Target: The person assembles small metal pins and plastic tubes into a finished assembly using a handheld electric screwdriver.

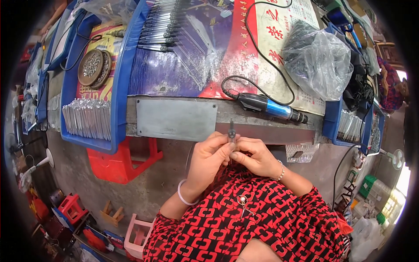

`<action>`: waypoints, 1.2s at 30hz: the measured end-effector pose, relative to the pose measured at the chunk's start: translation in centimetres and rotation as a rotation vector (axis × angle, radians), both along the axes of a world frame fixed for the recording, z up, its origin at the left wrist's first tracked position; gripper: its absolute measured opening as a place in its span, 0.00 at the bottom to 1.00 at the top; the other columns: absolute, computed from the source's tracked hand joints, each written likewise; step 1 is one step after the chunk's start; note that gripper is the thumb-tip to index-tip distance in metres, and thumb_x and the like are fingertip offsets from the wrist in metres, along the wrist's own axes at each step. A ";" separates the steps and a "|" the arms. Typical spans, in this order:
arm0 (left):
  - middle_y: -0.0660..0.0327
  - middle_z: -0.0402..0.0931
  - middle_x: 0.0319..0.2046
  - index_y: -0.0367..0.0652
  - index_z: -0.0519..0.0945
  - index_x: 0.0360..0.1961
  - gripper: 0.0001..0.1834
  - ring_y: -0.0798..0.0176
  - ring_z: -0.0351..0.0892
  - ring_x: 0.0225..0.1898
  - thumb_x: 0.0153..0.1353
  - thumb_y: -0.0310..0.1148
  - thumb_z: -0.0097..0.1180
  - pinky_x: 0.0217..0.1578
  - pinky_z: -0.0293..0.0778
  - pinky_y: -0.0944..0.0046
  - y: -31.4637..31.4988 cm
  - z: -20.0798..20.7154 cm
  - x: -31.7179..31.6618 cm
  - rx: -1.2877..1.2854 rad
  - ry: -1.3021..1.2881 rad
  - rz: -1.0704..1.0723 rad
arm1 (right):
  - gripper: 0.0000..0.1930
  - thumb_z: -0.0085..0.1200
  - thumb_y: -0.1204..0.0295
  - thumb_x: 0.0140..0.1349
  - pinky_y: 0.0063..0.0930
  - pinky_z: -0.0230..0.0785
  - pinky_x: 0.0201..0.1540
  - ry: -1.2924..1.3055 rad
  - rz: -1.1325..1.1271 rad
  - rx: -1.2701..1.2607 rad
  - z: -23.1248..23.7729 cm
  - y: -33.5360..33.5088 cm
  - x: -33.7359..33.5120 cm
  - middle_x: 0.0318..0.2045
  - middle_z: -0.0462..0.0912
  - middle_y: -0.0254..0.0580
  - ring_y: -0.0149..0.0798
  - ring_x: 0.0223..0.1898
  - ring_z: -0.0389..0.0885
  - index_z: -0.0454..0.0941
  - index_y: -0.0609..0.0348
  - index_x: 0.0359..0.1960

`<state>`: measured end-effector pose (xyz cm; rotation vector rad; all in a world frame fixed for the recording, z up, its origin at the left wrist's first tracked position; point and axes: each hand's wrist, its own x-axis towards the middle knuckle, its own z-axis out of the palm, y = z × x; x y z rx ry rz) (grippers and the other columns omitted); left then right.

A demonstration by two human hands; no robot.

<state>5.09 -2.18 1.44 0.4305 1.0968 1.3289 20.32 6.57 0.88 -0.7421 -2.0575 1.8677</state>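
Observation:
Just in front of the bench edge, my left hand [211, 153] and my right hand [256, 157] meet, fingertips closed on one small slim metal piece with a dark head [231, 133]. It points upright, away from me, and its lower part is hidden by my fingers and thumbs. Its exact kind I cannot make out. Beyond my right hand, a blue and black electric screwdriver [275, 109] lies on the bench with its cord looping behind it. Several slim metal tools with dark ends [160, 28] lie in a row at the far left of the worktop.
At the left, a blue tray [117, 109] holds upright metal strips [87, 118] and round dishes of tiny parts [92, 70]. A bulging clear plastic bag [321, 63] sits at the right, above another blue tray [331, 124]. A metal plate [176, 118] lines the bench edge; a red stool [109, 163] stands below.

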 end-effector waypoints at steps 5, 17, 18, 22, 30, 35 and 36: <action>0.67 0.69 0.28 0.33 0.80 0.44 0.11 0.77 0.67 0.26 0.63 0.24 0.52 0.26 0.63 0.76 -0.4 0.4 -0.1 -0.065 0.175 -0.033 | 0.10 0.55 0.71 0.60 0.31 0.65 0.27 0.037 0.022 -0.025 -0.2 -0.1 -0.3 0.20 0.74 0.43 0.40 0.22 0.71 0.75 0.65 0.25; 0.65 0.67 0.26 0.32 0.80 0.44 0.11 0.73 0.65 0.28 0.62 0.23 0.51 0.29 0.63 0.73 -0.5 -0.1 -0.9 0.049 0.508 -0.254 | 0.13 0.56 0.69 0.61 0.24 0.64 0.24 -0.071 0.081 -0.374 -0.6 -0.4 0.3 0.16 0.75 0.36 0.21 0.21 0.70 0.76 0.68 0.23; 0.62 0.66 0.24 0.33 0.80 0.42 0.10 0.70 0.65 0.26 0.62 0.24 0.52 0.27 0.63 0.70 -0.5 -0.1 -1.0 0.065 0.529 -0.248 | 0.13 0.56 0.69 0.61 0.23 0.64 0.24 -0.076 0.096 -0.371 -0.8 -0.4 0.4 0.16 0.75 0.34 0.21 0.21 0.70 0.76 0.68 0.23; 0.60 0.65 0.22 0.35 0.80 0.41 0.09 0.66 0.65 0.24 0.61 0.25 0.53 0.25 0.62 0.67 -0.5 0.2 -1.1 0.077 0.548 -0.245 | 0.13 0.57 0.70 0.60 0.22 0.63 0.23 -0.101 0.111 -0.495 -0.4 0.1 0.5 0.16 0.76 0.33 0.21 0.21 0.70 0.76 0.67 0.22; 0.59 0.73 0.25 0.32 0.79 0.43 0.11 0.68 0.71 0.27 0.60 0.24 0.54 0.29 0.67 0.69 -0.1 -0.2 -1.1 -0.022 0.444 -0.209 | 0.11 0.57 0.67 0.61 0.17 0.68 0.24 -0.156 0.117 -0.703 -0.5 1.4 0.0 0.19 0.78 0.30 0.21 0.21 0.75 0.79 0.64 0.27; 0.60 0.75 0.25 0.30 0.79 0.44 0.12 0.71 0.71 0.27 0.59 0.24 0.55 0.29 0.68 0.70 0.4 -0.1 -1.8 0.058 0.565 -0.230 | 0.12 0.57 0.67 0.61 0.16 0.69 0.24 -0.132 0.106 -0.696 -0.3 1.4 -0.1 0.19 0.77 0.31 0.22 0.20 0.75 0.79 0.64 0.27; 0.60 0.75 0.25 0.31 0.79 0.44 0.12 0.71 0.71 0.27 0.59 0.24 0.55 0.29 0.68 0.70 0.4 0.0 -1.9 0.071 0.589 -0.242 | 0.12 0.57 0.67 0.61 0.16 0.69 0.24 -0.128 0.104 -0.699 -0.2 1.4 -0.1 0.18 0.77 0.31 0.22 0.20 0.75 0.79 0.64 0.26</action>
